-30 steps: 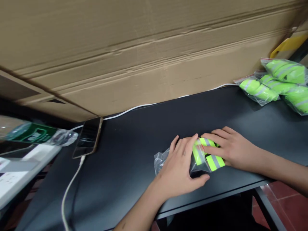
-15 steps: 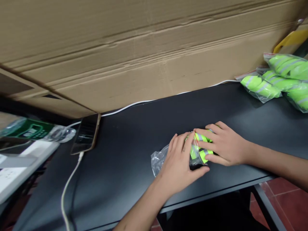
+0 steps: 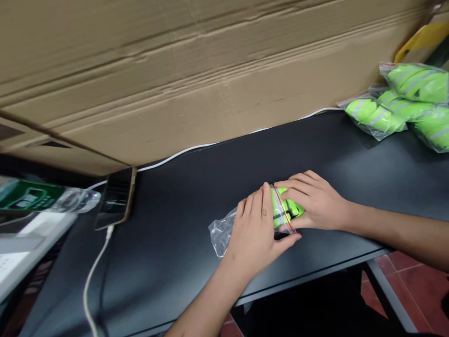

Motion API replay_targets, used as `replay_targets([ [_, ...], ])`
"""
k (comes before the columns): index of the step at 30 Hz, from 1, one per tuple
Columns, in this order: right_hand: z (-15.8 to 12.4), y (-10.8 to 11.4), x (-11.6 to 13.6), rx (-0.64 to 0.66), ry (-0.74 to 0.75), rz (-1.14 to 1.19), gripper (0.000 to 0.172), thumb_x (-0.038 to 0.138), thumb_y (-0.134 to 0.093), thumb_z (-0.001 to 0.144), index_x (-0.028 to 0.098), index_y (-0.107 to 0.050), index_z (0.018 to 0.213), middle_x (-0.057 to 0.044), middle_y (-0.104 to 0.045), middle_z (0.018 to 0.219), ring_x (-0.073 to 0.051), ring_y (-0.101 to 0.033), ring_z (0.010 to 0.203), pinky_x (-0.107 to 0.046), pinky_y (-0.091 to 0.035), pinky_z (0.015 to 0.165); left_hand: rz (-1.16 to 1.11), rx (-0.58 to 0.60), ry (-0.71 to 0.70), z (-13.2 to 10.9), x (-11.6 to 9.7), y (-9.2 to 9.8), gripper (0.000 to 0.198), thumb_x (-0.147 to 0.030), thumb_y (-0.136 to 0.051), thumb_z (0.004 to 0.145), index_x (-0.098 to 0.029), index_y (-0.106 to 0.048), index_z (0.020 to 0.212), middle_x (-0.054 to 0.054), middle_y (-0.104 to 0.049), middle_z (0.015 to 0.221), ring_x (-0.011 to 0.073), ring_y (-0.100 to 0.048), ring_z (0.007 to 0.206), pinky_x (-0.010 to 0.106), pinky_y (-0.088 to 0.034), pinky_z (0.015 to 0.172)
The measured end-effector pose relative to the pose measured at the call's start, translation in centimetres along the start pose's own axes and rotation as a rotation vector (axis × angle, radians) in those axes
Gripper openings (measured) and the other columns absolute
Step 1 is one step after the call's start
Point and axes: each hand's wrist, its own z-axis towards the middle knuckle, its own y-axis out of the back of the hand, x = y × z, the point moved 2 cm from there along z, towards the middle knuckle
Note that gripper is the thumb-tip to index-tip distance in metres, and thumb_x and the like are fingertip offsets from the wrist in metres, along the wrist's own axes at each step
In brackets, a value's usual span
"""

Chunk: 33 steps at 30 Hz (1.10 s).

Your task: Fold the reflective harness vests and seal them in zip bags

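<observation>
On the black table lies a clear zip bag [image 3: 222, 233] with a red line along its mouth. My left hand [image 3: 253, 229] is wrapped over the bag, thumb toward the front edge. A rolled neon yellow-green reflective bundle [image 3: 280, 219] with a grey stripe and black trim sits partly inside the bag mouth. My right hand [image 3: 313, 200] grips the bundle's right end, fingers curled around it at the mouth. The hands cover much of both bag and bundle.
Several bagged neon bundles [image 3: 421, 100] are piled at the table's back right. A phone [image 3: 117, 199] with a white cable [image 3: 91, 276] lies at the left, near a power strip [image 3: 38, 234]. Cardboard [image 3: 210, 93] stands along the back of the black table [image 3: 168, 262].
The bundle sits deeper in the bag, and the red-lined mouth now reaches farther over it. My right hand has closed more around the end. The view has shifted slightly.
</observation>
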Motion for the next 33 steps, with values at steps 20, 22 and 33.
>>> replay_targets([
  [20, -1.7, 1.3, -0.4, 0.262, -0.006, 0.438, 0.062, 0.013, -0.048, 0.09, 0.018, -0.018, 0.144, -0.024, -0.028, 0.151, -0.031, -0.02, 0.151, -0.057, -0.039, 0.112, -0.002, 0.045, 0.051, 0.3, -0.6, -0.5, 0.109, -0.07, -0.067, 0.074, 0.004, -0.033, 0.147, 0.03, -0.056, 0.132, 0.0441, -0.054, 0.117, 0.06, -0.043, 0.097],
  [22, -1.5, 1.1, 0.1, 0.202, 0.004, 0.413, 0.061, 0.011, -0.048, 0.089, 0.018, -0.019, 0.141, -0.024, -0.03, 0.148, -0.032, -0.025, 0.148, -0.056, -0.042, 0.11, 0.009, 0.048, 0.054, 0.4, -0.8, -0.5, 0.11, -0.073, -0.064, 0.075, 0.004, -0.033, 0.148, 0.03, -0.056, 0.133, 0.0439, -0.055, 0.115, 0.06, -0.044, 0.095],
  [33, -0.1, -0.4, 2.5, -0.13, -0.293, 0.097, 0.02, 0.033, -0.043, 0.095, 0.018, -0.052, 0.104, -0.014, -0.061, 0.104, -0.032, -0.055, 0.102, -0.057, -0.041, 0.09, 0.013, 0.013, 0.093, 0.5, -1.0, -0.8, 0.106, -0.072, -0.059, 0.079, 0.003, -0.034, 0.149, 0.028, -0.056, 0.131, 0.0433, -0.054, 0.113, 0.058, -0.044, 0.093],
])
